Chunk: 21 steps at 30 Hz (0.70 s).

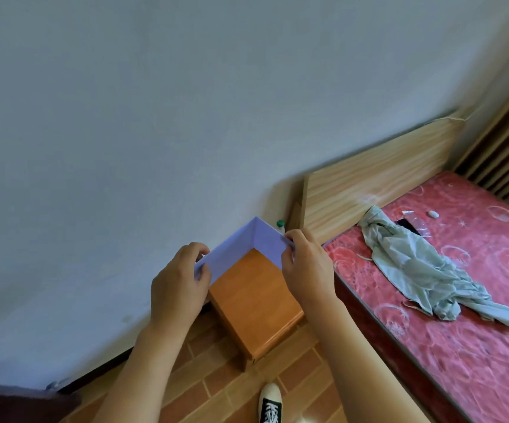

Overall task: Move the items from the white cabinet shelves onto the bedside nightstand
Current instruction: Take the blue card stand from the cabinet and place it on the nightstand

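Head view looked down on both hands holding a lavender box (241, 244) above the nightstand (254, 300). Left hand (177, 285) was closed on the box's left corner, thumb on the inner face, fingers curled round the outside. Right hand (305, 267) pinched the right corner, thumb inside, fingertips over the rim. Box was open-topped w/ thin walls, its far corner pointing at the wall (155, 117); through its open middle the nightstand's orange wood top showed. Couldn't tell whether the box touched the top or was just above it; it sat over the nightstand's back corner, nearest the wall & headboard (378, 178).

Nightstand stood on a brick-pattern floor (216, 377), tucked btw the wall & the bed. Small white bottle w/ green cap (280, 225) was just behind the box's right wall, at the foot of the wall, beside the headboard's end. Bed's red patterned mattress (461, 300) carried a crumpled grey-green garment (421, 267) near its headboard edge, plus a few small items further back, too small to ID. One black-and-white sneaker (270, 403) showed at the bottom edge on the floor.
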Each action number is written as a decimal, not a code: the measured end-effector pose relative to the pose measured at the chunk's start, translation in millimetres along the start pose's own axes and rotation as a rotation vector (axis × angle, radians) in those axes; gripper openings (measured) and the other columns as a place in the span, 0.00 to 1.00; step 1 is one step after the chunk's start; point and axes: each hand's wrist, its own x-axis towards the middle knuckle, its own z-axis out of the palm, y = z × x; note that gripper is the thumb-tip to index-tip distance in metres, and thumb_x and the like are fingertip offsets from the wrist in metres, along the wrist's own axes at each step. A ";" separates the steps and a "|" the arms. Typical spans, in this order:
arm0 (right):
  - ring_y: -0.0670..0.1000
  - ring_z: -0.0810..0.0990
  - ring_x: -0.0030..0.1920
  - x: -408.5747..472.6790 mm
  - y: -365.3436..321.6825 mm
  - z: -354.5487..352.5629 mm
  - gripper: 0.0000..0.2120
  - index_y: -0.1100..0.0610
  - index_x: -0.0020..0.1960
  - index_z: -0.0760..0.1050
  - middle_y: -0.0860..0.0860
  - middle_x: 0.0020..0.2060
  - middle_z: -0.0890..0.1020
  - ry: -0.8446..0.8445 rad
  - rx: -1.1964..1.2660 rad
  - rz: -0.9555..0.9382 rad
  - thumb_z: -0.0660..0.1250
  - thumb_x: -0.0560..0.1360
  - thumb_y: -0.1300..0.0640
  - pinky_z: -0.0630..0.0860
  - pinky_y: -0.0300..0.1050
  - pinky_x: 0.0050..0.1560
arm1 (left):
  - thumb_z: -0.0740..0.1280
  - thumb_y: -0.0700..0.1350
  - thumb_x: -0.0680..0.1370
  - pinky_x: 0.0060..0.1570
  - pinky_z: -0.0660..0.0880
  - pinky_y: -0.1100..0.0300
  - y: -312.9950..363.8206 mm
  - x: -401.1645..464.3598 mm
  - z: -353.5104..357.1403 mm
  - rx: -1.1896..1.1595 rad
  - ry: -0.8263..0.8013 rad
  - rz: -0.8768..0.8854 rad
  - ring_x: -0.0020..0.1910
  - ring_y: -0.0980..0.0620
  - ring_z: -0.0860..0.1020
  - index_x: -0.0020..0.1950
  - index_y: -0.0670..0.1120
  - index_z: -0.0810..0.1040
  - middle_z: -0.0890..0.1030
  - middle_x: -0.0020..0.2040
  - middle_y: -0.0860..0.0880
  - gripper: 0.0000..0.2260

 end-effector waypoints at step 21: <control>0.55 0.79 0.41 138.5 130.1 132.5 0.11 0.56 0.61 0.79 0.51 0.56 0.78 -0.251 0.083 0.080 0.63 0.81 0.59 0.75 0.52 0.37 | 0.69 0.38 0.79 0.37 0.71 0.57 -36.5 117.6 182.2 0.135 -0.190 -0.146 0.40 0.49 0.77 0.56 0.48 0.77 0.80 0.48 0.53 0.08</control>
